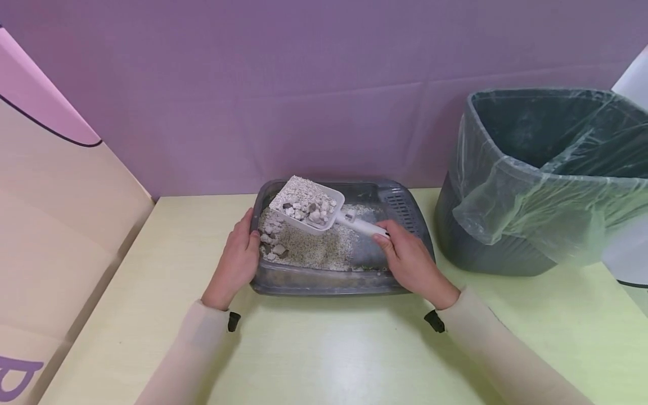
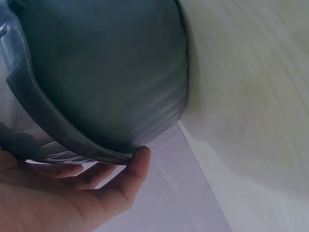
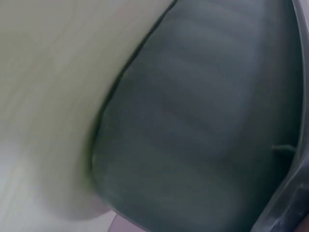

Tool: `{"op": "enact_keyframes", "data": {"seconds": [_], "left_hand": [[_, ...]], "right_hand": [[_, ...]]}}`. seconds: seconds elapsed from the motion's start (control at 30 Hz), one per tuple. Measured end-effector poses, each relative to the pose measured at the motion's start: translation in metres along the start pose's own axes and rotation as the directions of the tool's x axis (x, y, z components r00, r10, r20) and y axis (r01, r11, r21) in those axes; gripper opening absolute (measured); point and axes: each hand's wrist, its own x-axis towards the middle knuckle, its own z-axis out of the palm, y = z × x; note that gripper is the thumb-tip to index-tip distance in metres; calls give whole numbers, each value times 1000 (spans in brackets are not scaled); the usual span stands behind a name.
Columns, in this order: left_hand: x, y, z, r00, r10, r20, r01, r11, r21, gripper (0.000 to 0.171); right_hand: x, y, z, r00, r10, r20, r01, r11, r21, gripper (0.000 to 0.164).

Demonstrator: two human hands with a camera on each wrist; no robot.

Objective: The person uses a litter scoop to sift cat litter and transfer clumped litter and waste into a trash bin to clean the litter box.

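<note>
Grey plastic litter tray (image 1: 324, 281) sits on the table (image 1: 324, 349). Left hand (image 1: 238, 261) grips its left rim, steadying it. Right hand (image 1: 410, 261) grasps the white scoop (image 1: 309, 211) by its handle, holding it loaded, level (retaining clumps) over the litter.

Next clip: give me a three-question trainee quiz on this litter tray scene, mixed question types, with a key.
1. True or false: the scoop is empty.
2. Which hand holds the scoop's handle? A) left hand B) right hand C) both
3. What does the left hand grip?

Key:
1. False. The scoop carries pale litter and clumps, raised above the tray.
2. B. The right hand curls round the white handle.
3. The tray's left rim, fingers hooked over its edge. The lined bin stands apart, on the right.
</note>
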Motion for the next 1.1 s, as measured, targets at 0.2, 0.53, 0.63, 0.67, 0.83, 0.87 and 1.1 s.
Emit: {"op": "enact_keyframes", "data": {"seconds": [0.2, 0.53, 0.63, 0.67, 0.83, 0.87, 1.1], "left_hand": [[0, -1, 0, 1000, 8, -11, -8, 1000, -1, 54], [0, -1, 1, 1000, 7, -15, -7, 1000, 2, 54], [0, -1, 1, 1000, 3, -11, -3, 1000, -1, 54], [0, 0, 0, 1000, 1, -6, -1, 1000, -2, 54], [0, 1, 0, 1000, 2, 0, -2, 1000, -1, 53], [0, 1, 0, 1000, 1, 0, -1, 1000, -2, 54], [0, 0, 0, 1000, 0, -7, 0, 1000, -3, 53]], "right_hand": [[-1, -1, -1, 1000, -11, -4, 11, 1000, 18, 26], [-1, 2, 0, 998, -56, 0, 55, 998, 37, 19], [-1, 3, 0, 998, -58, 10, 57, 998, 35, 19], [-1, 3, 0, 998, -57, 11, 57, 998, 34, 19], [-1, 3, 1, 997, -66, -27, 67, 998, 19, 20], [-1, 2, 1, 997, -70, -40, 71, 997, 14, 21], [-2, 2, 2, 991, -85, -101, 87, 996, 14, 25]]}}
